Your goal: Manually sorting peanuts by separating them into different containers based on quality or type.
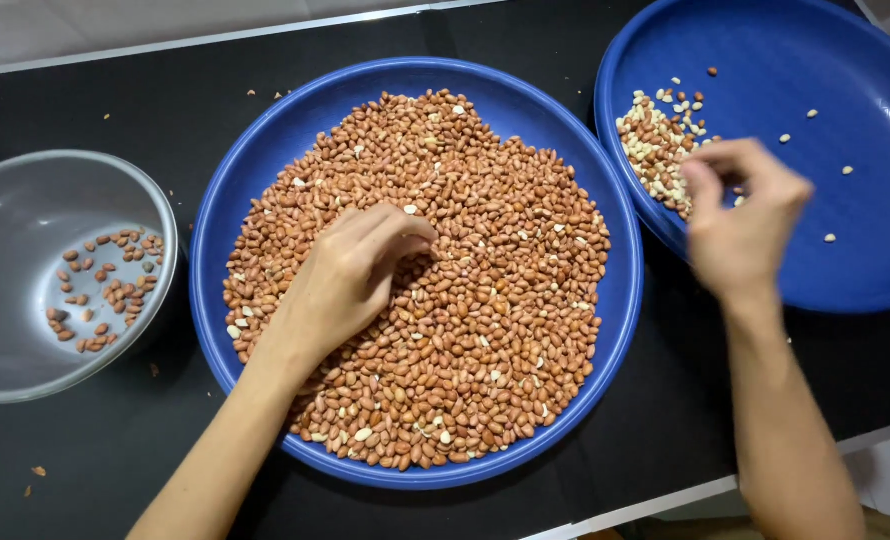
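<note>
Surface: a flat matt black tabletop (665, 400) carries everything, with crumbs and bits of red skin scattered on it near the bowls
Room: a pale strip of wall or floor (115, 30) shows beyond the table's far edge, and a light metal edge trim (645, 505) runs along the near side at lower right; little else of the room is in view
Middle dish: a large round blue plastic tray (215, 230) sits in the centre, filled almost to its rim with a heap of red-skinned peanuts (485, 300) mixed with a few pale skinless ones
Left hand: the person's left hand (350, 275) rests palm down on the heap, fingers curled together with the tips pinching among the nuts; whether a nut is caught between them cannot be told
Right hand: the person's right hand (740, 215), somewhat blurred, hovers over the near left edge of a second round blue plastic tray (845, 90), fingers bunched toward the thumb; nothing visible shows what, if anything, it grips
Right dish contents: a small pile of pale skinless peanuts (655, 140) lies just beside that hand, with strays farther across the tray
Left dish: a clear grey plastic bowl (25, 200) stands apart at the left, holding a small scatter of dark red peanuts (105, 290)
</note>
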